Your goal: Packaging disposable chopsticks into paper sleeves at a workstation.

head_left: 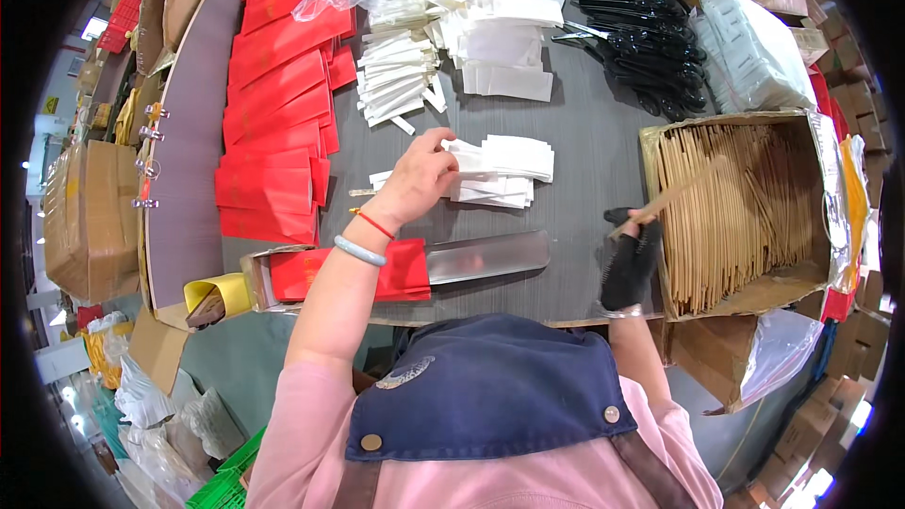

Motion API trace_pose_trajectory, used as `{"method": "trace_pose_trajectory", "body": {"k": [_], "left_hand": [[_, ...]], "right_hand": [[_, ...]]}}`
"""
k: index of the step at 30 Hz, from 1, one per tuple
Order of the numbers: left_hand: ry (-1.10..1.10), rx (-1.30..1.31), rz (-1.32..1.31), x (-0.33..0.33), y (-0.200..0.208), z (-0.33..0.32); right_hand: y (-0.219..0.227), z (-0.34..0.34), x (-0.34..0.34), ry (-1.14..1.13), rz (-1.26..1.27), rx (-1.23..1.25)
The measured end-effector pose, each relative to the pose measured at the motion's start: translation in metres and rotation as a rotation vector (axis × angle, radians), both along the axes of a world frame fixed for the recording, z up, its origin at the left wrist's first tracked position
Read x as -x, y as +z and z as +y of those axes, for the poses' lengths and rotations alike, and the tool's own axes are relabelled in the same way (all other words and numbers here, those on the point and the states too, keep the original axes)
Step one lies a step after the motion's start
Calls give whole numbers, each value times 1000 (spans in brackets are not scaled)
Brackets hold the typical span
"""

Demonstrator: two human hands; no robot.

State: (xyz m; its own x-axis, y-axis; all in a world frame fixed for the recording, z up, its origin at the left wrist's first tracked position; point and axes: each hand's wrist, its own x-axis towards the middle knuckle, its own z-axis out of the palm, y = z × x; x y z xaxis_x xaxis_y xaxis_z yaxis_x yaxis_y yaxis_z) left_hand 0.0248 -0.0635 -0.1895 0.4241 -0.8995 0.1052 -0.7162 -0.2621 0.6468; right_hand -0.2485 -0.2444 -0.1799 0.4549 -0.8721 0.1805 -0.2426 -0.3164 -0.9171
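My left hand (421,179) reaches over a small pile of white paper packets (518,158) in the middle of the table. Its fingers are bent and closed at the pile's left edge, seemingly on a white packet; the fingertips are partly hidden. My right hand (630,264), in a black fingerless glove, grips a pair of wooden chopsticks (674,196) that slants up over the edge of a cardboard box. Many more chopsticks (721,226) stand packed in that box. Under my left forearm lie red paper sleeves (401,269), beside a shiny metal strip (490,257).
Overlapping red sleeves (273,132) cover the table's left side. Further back are white strips (396,75), stacked white packets (504,28) and a heap of black plastic spoons (641,42). A clear-wrapped white bundle (754,52) stands behind the chopstick box (660,273).
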Motion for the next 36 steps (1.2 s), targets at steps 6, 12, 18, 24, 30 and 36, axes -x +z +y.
{"method": "trace_pose_trajectory", "body": {"k": [6, 12, 18, 24, 30, 36], "left_hand": [[-62, 99, -246, 9, 6, 3], [-24, 37, -111, 15, 0, 9], [60, 64, 127, 28, 32, 29], [-87, -32, 226, 77, 43, 45], [158, -47, -67, 104, 30, 65], [184, -184, -121, 106, 35, 100]], "right_hand": [[-19, -1, -5, 137, -119, -222], [-12, -3, -6, 177, -96, -154], [-5, -5, 2, 221, -15, -276], [-1, -13, 9, 442, 156, -47], [15, -13, 1, 782, 513, 120], [13, -1, -13, 919, 605, 446]]}}
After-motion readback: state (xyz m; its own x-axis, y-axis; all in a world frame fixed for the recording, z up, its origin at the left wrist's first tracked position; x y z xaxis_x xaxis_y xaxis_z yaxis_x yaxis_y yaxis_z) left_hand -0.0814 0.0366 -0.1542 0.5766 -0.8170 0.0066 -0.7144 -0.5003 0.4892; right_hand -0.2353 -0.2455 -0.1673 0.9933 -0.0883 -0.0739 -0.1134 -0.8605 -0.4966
